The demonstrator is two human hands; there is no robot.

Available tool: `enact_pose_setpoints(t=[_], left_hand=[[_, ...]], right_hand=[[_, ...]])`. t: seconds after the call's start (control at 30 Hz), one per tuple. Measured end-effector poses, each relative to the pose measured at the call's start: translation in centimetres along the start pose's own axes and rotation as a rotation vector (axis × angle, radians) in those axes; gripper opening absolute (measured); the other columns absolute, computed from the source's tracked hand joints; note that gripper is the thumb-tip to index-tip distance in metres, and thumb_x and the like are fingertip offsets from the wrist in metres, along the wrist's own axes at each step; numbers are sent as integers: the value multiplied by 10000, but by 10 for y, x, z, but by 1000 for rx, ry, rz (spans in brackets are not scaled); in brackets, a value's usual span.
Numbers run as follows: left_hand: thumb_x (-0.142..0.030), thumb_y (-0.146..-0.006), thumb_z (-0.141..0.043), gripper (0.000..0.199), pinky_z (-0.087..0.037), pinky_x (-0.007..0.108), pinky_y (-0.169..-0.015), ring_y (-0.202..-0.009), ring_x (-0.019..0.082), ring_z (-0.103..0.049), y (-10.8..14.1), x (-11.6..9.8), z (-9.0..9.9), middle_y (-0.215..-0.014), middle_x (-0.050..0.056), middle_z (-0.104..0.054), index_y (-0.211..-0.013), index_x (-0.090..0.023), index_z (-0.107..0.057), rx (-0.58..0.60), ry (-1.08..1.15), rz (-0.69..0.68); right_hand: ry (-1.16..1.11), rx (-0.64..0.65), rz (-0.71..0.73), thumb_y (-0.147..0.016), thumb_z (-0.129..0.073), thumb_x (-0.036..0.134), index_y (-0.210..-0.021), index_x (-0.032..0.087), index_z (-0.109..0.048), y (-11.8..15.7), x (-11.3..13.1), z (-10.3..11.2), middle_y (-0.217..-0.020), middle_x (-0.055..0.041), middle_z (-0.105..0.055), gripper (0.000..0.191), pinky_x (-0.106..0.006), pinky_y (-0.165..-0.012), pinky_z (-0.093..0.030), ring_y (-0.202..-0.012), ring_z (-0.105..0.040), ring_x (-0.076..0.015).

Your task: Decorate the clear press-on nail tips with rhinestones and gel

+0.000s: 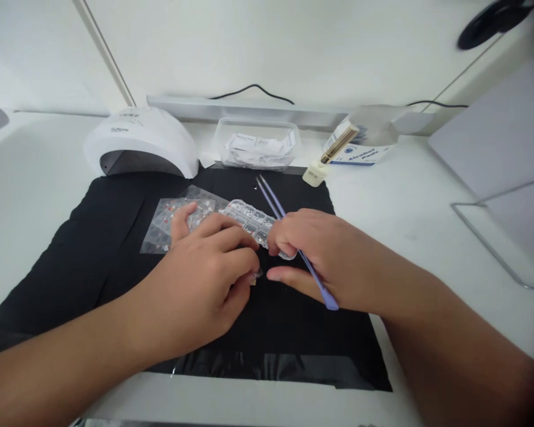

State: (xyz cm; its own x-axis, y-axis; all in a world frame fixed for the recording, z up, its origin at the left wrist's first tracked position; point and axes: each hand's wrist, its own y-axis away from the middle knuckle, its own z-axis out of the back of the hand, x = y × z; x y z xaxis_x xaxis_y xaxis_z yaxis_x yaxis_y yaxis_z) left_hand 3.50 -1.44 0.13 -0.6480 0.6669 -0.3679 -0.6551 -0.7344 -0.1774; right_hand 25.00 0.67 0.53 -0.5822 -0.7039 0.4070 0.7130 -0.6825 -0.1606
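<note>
Lavender tweezers [272, 198] lie across my right hand [318, 255], tucked in its curled fingers with the tips pointing up and left. Its thumb stretches toward my left hand. My left hand [209, 267] is closed in a pinch around a small clear piece [258, 273] with a yellowish bit below it; the fingers hide most of it. Just beyond both hands is a clear compartment case [249, 214] holding tiny bright bits, its near end partly covered by my right fingers. Clear sheets [160, 228] with small coloured pieces lie under and past my left hand.
A black mat [115, 249] covers the middle of the white table. Behind it stand a white nail lamp [146, 133], a clear plastic box [258, 142] with paper packets, a bottle with a gold cap [315, 174], and an alcohol pads box [365, 151]. A metal wire frame [480, 234] is at right.
</note>
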Motion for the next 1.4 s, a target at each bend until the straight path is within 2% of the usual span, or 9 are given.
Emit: enact_pose_setpoints(t=[0.2,0.47,0.7,0.83,1.4], left_hand=[[-142,-875,-476,180,-125,644,-1090,-1055,238,-585,-1,0,-1,-903,-2,-686,-787,-209,-618,5,-1,4],[-151,-895,-464,187,-190,658,-1070,-1090,276,-528,3,1,-5,-1022,56,-630,-861,-214,-636,-12,-89,-18],[-137,-910,-431,196,-237,632,-1044,-961,251,-512,4,2,-8,-917,43,-582,-880,-201,-614,-40,-141,-71],[-133,-919,-409,205,-258,612,-1022,-912,235,-509,3,4,-9,-889,37,-563,-884,-192,-602,-30,-150,-95],[-118,-904,-404,212,-281,609,-1003,-902,262,-536,1,8,-14,-897,59,-613,-902,-163,-612,-40,-245,-183]], right_hand=[[-111,16,77,-772,-691,157,-788,228,-354,-5,1,-8,-791,3,-522,345,-350,-799,-419,-743,-476,-168],[-195,-45,95,-737,-677,101,-791,237,-320,-5,2,-16,-796,17,-534,386,-320,-772,-407,-743,-477,-156],[-244,-47,103,-726,-710,99,-798,231,-321,-6,1,-25,-788,34,-505,417,-287,-746,-392,-716,-449,-129],[-271,-91,113,-734,-700,73,-800,228,-322,-7,0,-29,-782,43,-497,413,-266,-748,-387,-716,-446,-115],[-285,-153,162,-825,-688,157,-770,227,-327,-9,-4,-32,-732,50,-503,372,-261,-680,-374,-656,-416,-110]])
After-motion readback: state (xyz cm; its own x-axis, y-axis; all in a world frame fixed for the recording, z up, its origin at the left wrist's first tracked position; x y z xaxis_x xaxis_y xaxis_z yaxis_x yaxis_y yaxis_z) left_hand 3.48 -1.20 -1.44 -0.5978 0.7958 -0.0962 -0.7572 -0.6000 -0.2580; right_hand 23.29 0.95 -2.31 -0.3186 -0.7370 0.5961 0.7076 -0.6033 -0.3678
